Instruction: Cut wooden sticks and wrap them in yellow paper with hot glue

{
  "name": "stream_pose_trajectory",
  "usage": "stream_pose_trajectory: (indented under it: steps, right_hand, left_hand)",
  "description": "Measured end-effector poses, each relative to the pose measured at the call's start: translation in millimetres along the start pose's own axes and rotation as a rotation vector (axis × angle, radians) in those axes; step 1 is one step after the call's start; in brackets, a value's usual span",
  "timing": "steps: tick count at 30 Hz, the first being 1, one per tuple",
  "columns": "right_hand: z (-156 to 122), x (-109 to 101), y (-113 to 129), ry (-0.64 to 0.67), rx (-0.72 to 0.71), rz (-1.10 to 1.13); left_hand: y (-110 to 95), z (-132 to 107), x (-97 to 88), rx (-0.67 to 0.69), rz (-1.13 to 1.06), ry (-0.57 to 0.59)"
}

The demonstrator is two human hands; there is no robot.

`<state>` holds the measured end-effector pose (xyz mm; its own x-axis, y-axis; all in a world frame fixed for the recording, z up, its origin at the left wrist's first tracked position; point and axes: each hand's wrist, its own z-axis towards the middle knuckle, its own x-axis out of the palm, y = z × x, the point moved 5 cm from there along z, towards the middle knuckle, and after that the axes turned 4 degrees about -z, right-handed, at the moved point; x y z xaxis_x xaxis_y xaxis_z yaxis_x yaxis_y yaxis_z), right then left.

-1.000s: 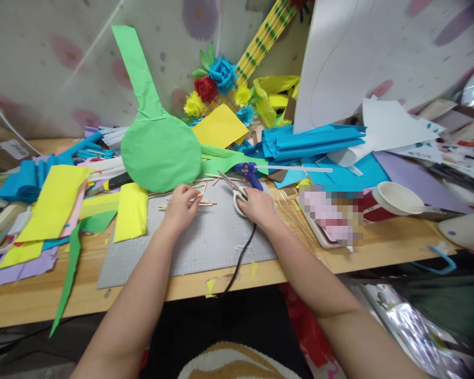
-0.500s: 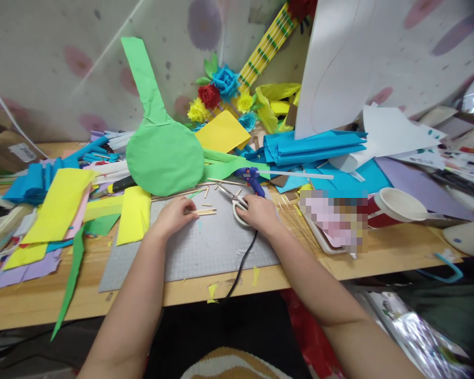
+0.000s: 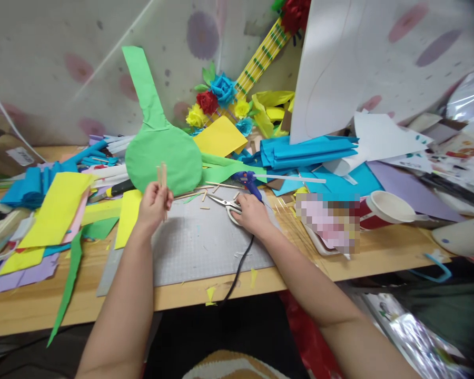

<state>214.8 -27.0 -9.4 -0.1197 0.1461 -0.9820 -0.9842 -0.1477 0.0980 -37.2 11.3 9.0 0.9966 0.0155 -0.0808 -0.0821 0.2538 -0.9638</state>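
Note:
My left hand (image 3: 153, 204) is closed on a few short wooden sticks (image 3: 161, 175), held upright above the left part of the grey cutting mat (image 3: 205, 247). My right hand (image 3: 251, 213) rests on the white handles of a pair of scissors (image 3: 226, 205), fingers curled round them; the blades point left and lie on the mat. A blue glue gun (image 3: 248, 181) lies just behind that hand, its black cord (image 3: 239, 267) running off the table's front edge. More cut stick pieces (image 3: 205, 196) are scattered at the mat's far edge.
A green paper guitar shape (image 3: 160, 150) leans at the back. Yellow, blue and purple paper sheets (image 3: 51, 208) pile up at the left. Paper flowers (image 3: 217, 97), folded blue paper (image 3: 306, 150) and a white board (image 3: 363, 58) stand behind. A red cup (image 3: 387, 209) lies on its side at the right.
My left hand picked the sticks off the mat and lifted them upright, moving left. My right hand stayed on the scissors, which turned to point further left.

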Motion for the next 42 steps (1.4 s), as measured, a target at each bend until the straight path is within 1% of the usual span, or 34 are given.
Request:
stream_pose_trajectory:
  steps: [1, 2, 4, 6, 8, 10, 12, 14, 17, 19, 20, 22, 23, 25, 26, 28, 29, 31, 34, 39, 41, 42]
  right_hand:
    - [0, -1, 2, -0.007, -0.032, -0.004]
    - [2, -3, 4, -0.016, -0.065, -0.003]
    - [8, -7, 10, -0.034, -0.108, 0.009]
    - [22, -13, 17, -0.039, -0.118, 0.005]
    - [41, -15, 24, -0.01, -0.097, -0.044]
    - [61, -12, 32, 0.056, -0.078, -0.115]
    - [76, -3, 37, 0.137, -0.051, -0.175]
    - [86, 5, 41, 0.156, -0.026, -0.19]
    - [91, 12, 44, 0.145, -0.02, -0.192]
    - [90, 8, 45, 0.122, -0.03, -0.187]
    - [88, 3, 45, 0.09, -0.032, -0.173]
    - [83, -12, 46, -0.028, -0.065, -0.107]
    - [78, -19, 48, -0.103, -0.108, -0.056]
    - [63, -28, 56, -0.227, -0.279, 0.062]
    - [54, -27, 61, -0.258, -0.396, 0.111]
    - [35, -20, 70, -0.289, -0.613, 0.19]
    - [26, -13, 73, -0.29, -0.685, 0.217]
    - [16, 0, 75, -0.295, -0.692, 0.253]
    - [10, 13, 76, -0.299, -0.634, 0.25]
    - [2, 16, 76, -0.283, -0.631, 0.281]
    - [1, 16, 75, -0.251, -0.633, 0.354]
    - [2, 16, 74, -0.236, -0.612, 0.417]
  left_hand:
    - [-1, 2, -2.5, 0.022, -0.162, -0.058]
    - [0, 4, -2.3, 0.034, -0.278, -0.09]
    - [5, 4, 4.5, 0.012, -0.372, -0.093]
    - [13, 3, 15.4, -0.044, -0.345, -0.045]
    - [21, 0, 25.9, -0.085, -0.287, 0.042]
    - [26, -2, 31.2, -0.112, -0.241, 0.101]
    - [30, -3, 30.7, -0.142, -0.217, 0.109]
    - [33, -4, 27.9, -0.187, -0.226, 0.096]
    - [35, -5, 25.0, -0.259, -0.308, 0.076]
    - [35, -6, 24.6, -0.304, -0.389, 0.062]
    - [35, -7, 25.0, -0.337, -0.424, 0.063]
    - [35, -10, 27.1, -0.435, -0.475, 0.085]
    - [34, -12, 28.8, -0.492, -0.494, 0.111]
    - [32, -17, 33.8, -0.591, -0.529, 0.204]
    - [30, -20, 37.0, -0.625, -0.546, 0.267]
    - [26, -25, 44.1, -0.653, -0.569, 0.403]
    - [24, -27, 47.4, -0.653, -0.573, 0.46]
    - [24, -30, 53.1, -0.643, -0.573, 0.53]
    - [29, -32, 58.1, -0.636, -0.544, 0.54]
    - [36, -35, 60.8, -0.675, -0.519, 0.551]
    - [35, -34, 60.0, -0.67, -0.529, 0.553]
    - [34, -34, 59.6, -0.663, -0.527, 0.552]
